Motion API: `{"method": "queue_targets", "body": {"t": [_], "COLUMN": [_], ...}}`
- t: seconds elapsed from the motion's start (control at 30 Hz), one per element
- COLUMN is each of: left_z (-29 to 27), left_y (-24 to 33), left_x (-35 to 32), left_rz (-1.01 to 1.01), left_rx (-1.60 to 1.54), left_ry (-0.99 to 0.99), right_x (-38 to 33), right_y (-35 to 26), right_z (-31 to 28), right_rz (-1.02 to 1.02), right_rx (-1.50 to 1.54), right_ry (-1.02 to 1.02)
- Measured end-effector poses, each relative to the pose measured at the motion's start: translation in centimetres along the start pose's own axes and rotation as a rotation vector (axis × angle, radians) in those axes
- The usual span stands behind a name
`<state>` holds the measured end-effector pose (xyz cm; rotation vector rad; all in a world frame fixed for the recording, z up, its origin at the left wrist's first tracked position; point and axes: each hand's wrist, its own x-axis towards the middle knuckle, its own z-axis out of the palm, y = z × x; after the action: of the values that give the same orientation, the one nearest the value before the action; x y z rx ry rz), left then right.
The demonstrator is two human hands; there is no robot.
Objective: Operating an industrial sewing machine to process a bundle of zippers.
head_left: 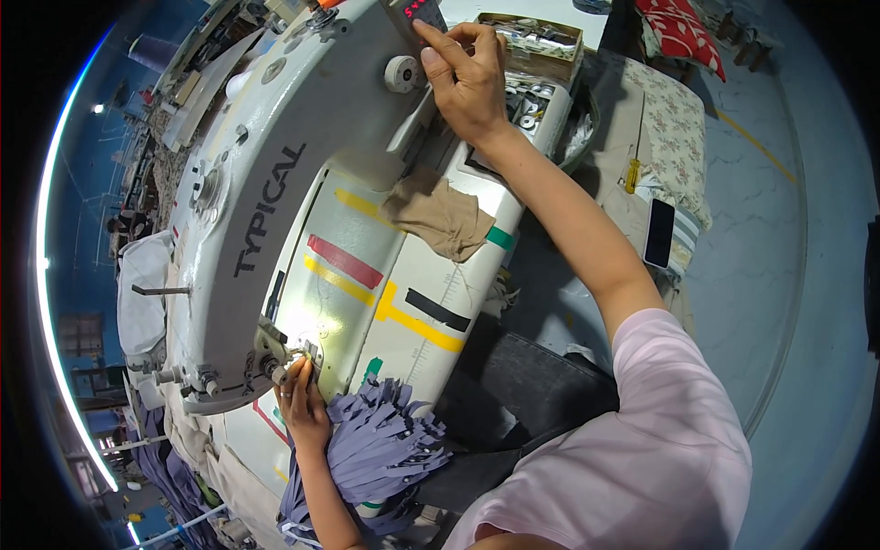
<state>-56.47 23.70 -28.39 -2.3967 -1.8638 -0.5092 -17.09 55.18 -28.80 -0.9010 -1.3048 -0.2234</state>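
1. Fanning out at lower centre, purple fabric strips (380,445) lie just right of the left hand (302,408).
2. Its fingertips bunch by the presser foot (310,348); whether they pinch anything, I cannot tell.
3. Mid-frame, the sewing-machine bed (417,270) leaves room between beige cloth (440,215) and strips.
4. Upper centre: the right hand (472,78), half-curled, empty, points at the control panel (423,11).

Worn on the head, at its left side, one wide camera looked down, quite near, on the worktop (412,266), its slanting right edge (490,261), the left hand (304,412) and the right hand (472,84).
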Motion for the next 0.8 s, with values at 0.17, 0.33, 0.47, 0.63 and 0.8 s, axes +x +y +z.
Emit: {"method": "queue_targets", "body": {"t": [0.17, 0.33, 0.47, 0.63, 0.8], "left_z": [0.06, 0.07, 0.11, 0.02, 0.07], "left_y": [0.04, 0.01, -0.04, 0.10, -0.08], "left_x": [0.07, 0.08, -0.05, 0.05, -0.04], "left_rz": [-0.003, 0.009, -0.004, -0.008, -0.005], "left_rx": [-0.002, 0.013, 0.009, 0.006, 0.016], "left_ry": [0.005, 0.008, 0.005, -0.001, 0.002], "right_x": [-0.01, -0.17, -0.11, -0.15, -0.26], "right_y": [-0.22, -0.10, 0.13, 0.67, 0.42], "right_z": [0.04, 0.02, 0.23, 0.41, 0.55], "right_rz": [0.006, 0.056, 0.032, 0.046, 0.088], "right_rx": [0.007, 0.086, 0.009, 0.010, 0.084], "right_ry": [0.024, -0.008, 0.001, 0.013, -0.003]}}
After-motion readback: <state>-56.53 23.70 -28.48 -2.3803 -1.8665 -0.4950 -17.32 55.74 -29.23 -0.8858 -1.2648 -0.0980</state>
